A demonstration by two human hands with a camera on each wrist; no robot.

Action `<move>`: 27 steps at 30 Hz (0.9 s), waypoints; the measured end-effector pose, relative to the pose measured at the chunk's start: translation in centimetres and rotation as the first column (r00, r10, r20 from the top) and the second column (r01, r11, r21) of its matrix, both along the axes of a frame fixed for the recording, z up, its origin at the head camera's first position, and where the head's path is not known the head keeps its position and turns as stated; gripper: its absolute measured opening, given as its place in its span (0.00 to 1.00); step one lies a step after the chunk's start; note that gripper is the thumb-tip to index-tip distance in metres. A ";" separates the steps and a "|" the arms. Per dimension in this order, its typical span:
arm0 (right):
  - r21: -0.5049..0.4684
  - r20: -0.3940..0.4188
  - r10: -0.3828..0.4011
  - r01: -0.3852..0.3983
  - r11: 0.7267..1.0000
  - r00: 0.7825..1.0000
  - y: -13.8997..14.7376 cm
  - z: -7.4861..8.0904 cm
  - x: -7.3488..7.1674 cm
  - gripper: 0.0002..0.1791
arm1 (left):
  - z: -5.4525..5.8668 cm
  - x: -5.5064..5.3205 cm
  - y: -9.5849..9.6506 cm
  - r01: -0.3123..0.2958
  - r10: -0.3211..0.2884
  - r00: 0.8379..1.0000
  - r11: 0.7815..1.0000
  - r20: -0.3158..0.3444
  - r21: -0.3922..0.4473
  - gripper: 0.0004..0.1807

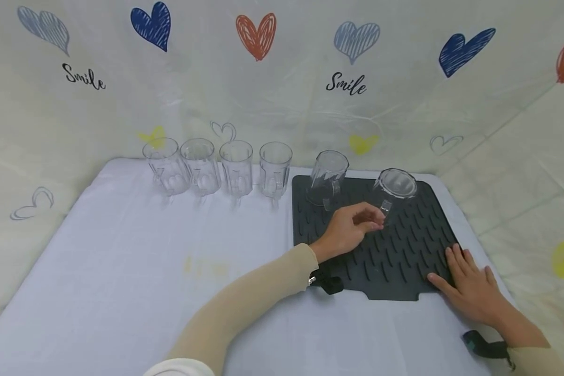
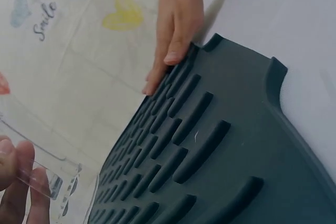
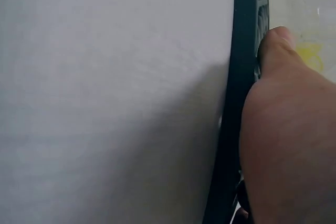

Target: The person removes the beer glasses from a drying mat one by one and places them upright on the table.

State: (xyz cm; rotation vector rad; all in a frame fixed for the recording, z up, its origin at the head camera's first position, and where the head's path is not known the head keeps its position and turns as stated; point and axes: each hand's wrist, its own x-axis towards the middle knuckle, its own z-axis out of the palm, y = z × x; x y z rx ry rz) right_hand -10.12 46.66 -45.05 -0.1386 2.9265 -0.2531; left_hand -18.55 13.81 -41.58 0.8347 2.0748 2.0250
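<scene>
A clear glass mug is tipped base-up over the far right part of the dark ribbed drying mat. My left hand pinches its handle between thumb and fingers; the left wrist view shows the fingers at the clear handle up close. Spread over the mat's right edge, my right hand rests with its fingers straight. Another glass mug stands base-up at the mat's far left corner, its handle facing me.
Several clear glass mugs stand upright in a row along the table's back edge, left of the mat; the nearest to it is one mug. A white cloth covers the table. Behind hangs a sheet printed with hearts.
</scene>
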 end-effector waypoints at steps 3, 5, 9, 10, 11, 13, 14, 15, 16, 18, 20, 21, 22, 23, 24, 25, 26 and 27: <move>-0.008 -0.011 -0.020 0.019 1.000 1.000 0.1 0.3 -0.1 0.53 | 0.2 0.3 -0.6 0.012 -0.011 1.000 1.000 0.004 -0.013 0.09; -0.018 -0.032 -0.026 0.025 1.000 0.999 0.1 0.6 -0.2 0.51 | 0.3 0.5 -0.9 0.017 -0.017 1.000 1.000 -0.002 -0.026 0.08; -0.034 -0.127 -0.011 0.006 0.999 0.992 -0.5 1.2 -0.7 0.47 | 0.3 0.8 -1.4 0.007 -0.010 0.999 0.998 -0.052 -0.057 0.08; -0.040 -0.149 -0.005 -0.001 0.999 0.989 -0.7 1.5 -0.8 0.46 | 0.4 0.9 -1.5 0.002 -0.007 0.998 0.998 -0.069 -0.065 0.08; -0.048 -0.171 -0.003 -0.006 0.999 0.985 -1.0 1.8 -1.0 0.45 | 0.4 0.9 -1.7 -0.002 -0.004 0.996 0.997 -0.084 -0.076 0.08; -0.068 -0.210 -0.003 -0.012 0.998 0.978 -1.6 2.4 -1.3 0.44 | 0.5 1.1 -2.0 -0.009 -0.003 0.993 0.995 -0.116 -0.099 0.08; -0.083 -0.227 -0.004 -0.015 0.996 0.974 -1.9 2.7 -1.5 0.44 | 0.6 1.2 -2.1 -0.013 -0.002 0.991 0.994 -0.135 -0.111 0.08; -0.103 -0.246 -0.006 -0.020 0.995 0.969 -2.2 3.1 -1.6 0.43 | 0.7 1.3 -2.3 -0.018 -0.002 0.988 0.992 -0.156 -0.126 0.08; -0.125 -0.265 -0.005 -0.029 0.992 0.964 -2.5 3.3 -1.8 0.42 | 0.8 1.4 -2.4 -0.027 -0.001 0.983 0.989 -0.184 -0.146 0.08; -0.175 -0.298 -0.006 -0.048 0.983 0.954 -3.0 3.9 -2.0 0.41 | 1.0 1.6 -2.7 -0.051 0.001 0.968 0.980 -0.249 -0.193 0.08; -0.219 -0.330 -0.005 -0.072 0.973 0.944 -3.7 4.4 -2.2 0.40 | 1.2 1.9 -3.0 -0.083 0.000 0.946 0.967 -0.324 -0.242 0.08; -0.241 -0.343 -0.004 -0.084 0.967 0.939 -4.0 4.8 -2.2 0.39 | 1.3 2.0 -3.2 -0.100 -0.003 0.933 0.958 -0.359 -0.268 0.08; -0.258 -0.352 -0.005 -0.092 0.962 0.936 -4.4 5.1 -2.2 0.39 | 1.4 2.1 -3.3 -0.119 -0.006 0.920 0.949 -0.392 -0.294 0.09; -0.276 -0.366 -0.009 -0.099 0.956 0.931 -4.7 5.4 -2.2 0.38 | 1.5 2.3 -3.4 -0.134 -0.011 0.908 0.940 -0.418 -0.314 0.09; -0.292 -0.380 -0.016 -0.104 0.951 0.925 -5.2 5.8 -2.2 0.37 | 1.7 2.5 -3.6 -0.143 -0.017 0.901 0.932 -0.434 -0.334 0.10; -0.304 -0.393 -0.024 -0.105 0.947 0.919 -5.6 6.2 -2.3 0.37 | 1.8 2.7 -3.7 -0.154 -0.024 0.892 0.922 -0.451 -0.354 0.11; -0.316 -0.401 -0.034 -0.104 0.943 0.915 -6.0 6.5 -2.3 0.36 | 2.0 2.9 -3.8 -0.165 -0.030 0.885 0.912 -0.465 -0.374 0.11; -0.327 -0.413 -0.044 -0.103 0.939 0.910 -6.4 6.9 -2.4 0.36 | 2.1 3.1 -3.9 -0.175 -0.038 0.876 0.904 -0.481 -0.391 0.12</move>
